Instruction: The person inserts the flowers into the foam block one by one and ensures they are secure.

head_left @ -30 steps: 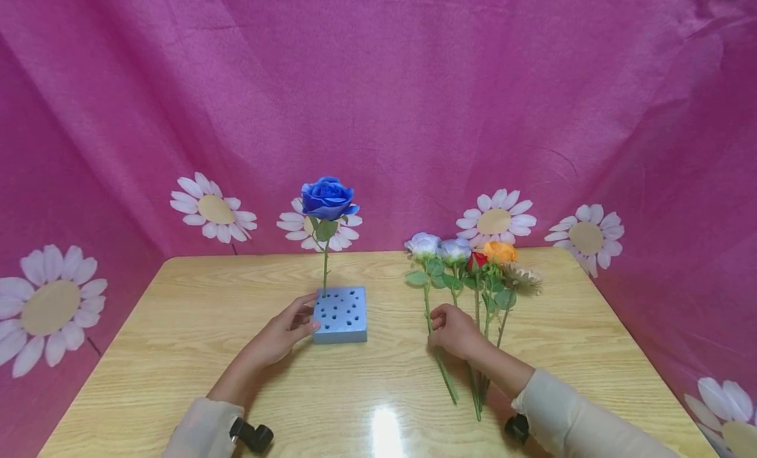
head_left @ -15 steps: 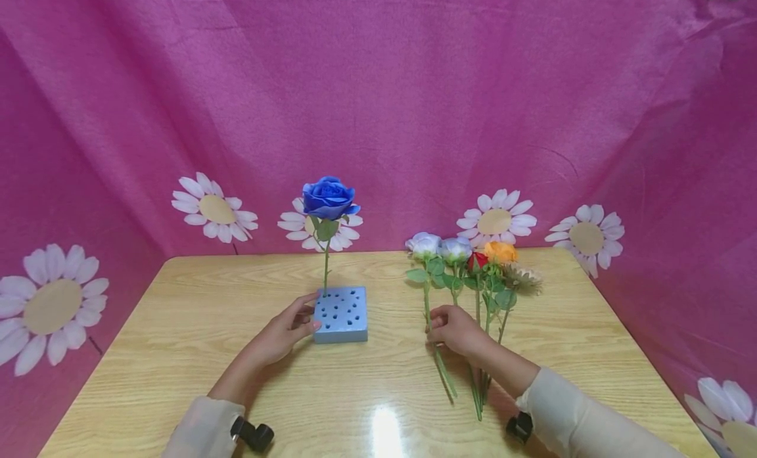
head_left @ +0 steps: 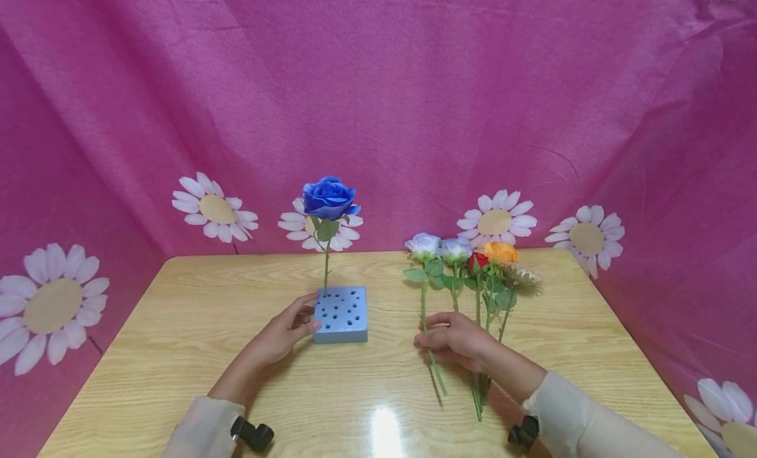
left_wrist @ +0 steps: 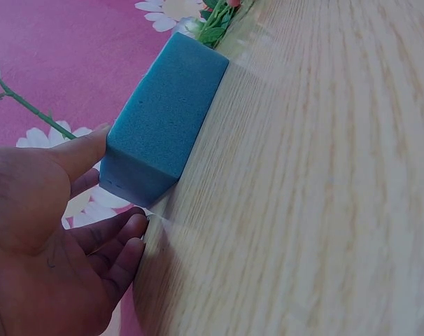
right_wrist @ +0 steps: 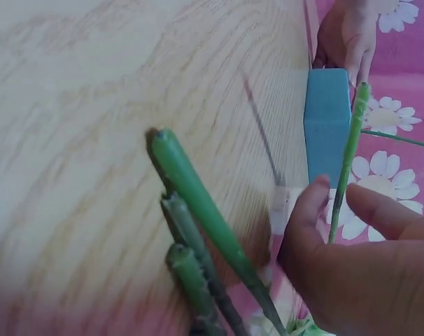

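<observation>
A blue foam block [head_left: 340, 317] with several holes in its top sits on the table, a blue rose [head_left: 328, 198] standing upright in its back left corner. My left hand [head_left: 284, 333] touches the block's left side with thumb and fingertips; in the left wrist view its other fingers [left_wrist: 121, 255] hang loose beside the block [left_wrist: 166, 105]. To the right, my right hand [head_left: 458, 340] pinches the stem of the leftmost pale lavender rose [head_left: 423, 246]. That stem's lower end [right_wrist: 352, 147] is raised off the table in the right wrist view.
Beside the held rose lie a second lavender rose [head_left: 456, 249], a red rose [head_left: 478, 261], an orange flower [head_left: 500, 251] and a beige spiky flower [head_left: 522, 278], stems under my right forearm. A magenta daisy-print cloth [head_left: 390, 116] hangs behind the wooden table [head_left: 236, 280].
My right hand has shifted slightly towards me and left, and the lavender rose's stem has come up off the table, apart from its shadow. My left hand and the block have stayed put.
</observation>
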{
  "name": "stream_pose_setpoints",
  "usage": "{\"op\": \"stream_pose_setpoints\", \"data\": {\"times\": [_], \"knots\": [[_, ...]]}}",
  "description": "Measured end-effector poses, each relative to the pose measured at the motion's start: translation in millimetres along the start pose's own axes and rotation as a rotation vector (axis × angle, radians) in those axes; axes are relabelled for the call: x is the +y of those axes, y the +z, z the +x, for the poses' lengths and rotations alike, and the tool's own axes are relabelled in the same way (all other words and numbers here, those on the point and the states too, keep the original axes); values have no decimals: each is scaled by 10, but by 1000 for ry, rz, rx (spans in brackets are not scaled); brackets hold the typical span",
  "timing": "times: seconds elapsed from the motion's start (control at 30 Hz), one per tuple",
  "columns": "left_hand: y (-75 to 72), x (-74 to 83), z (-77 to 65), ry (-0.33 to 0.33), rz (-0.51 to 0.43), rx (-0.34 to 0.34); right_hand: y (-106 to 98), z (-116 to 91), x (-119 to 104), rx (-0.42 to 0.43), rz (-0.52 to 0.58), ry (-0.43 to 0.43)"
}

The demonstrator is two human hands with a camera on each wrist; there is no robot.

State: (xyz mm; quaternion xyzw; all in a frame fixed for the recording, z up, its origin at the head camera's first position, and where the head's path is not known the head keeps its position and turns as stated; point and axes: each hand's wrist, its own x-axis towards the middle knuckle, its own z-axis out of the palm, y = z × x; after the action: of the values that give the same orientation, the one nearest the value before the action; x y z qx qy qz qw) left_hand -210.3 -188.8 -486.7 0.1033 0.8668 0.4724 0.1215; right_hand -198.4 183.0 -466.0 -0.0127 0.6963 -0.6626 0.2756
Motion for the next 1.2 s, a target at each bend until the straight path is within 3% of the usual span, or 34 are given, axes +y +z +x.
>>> {"op": "stream_pose_setpoints", "data": {"times": [0.2,1.2], "knots": [[3,12,-4,-7,-10,3,12,-10,19,-56,101,53],[6,5,10,-18,1,9,187,-36,86,-63,106,-32]]}}
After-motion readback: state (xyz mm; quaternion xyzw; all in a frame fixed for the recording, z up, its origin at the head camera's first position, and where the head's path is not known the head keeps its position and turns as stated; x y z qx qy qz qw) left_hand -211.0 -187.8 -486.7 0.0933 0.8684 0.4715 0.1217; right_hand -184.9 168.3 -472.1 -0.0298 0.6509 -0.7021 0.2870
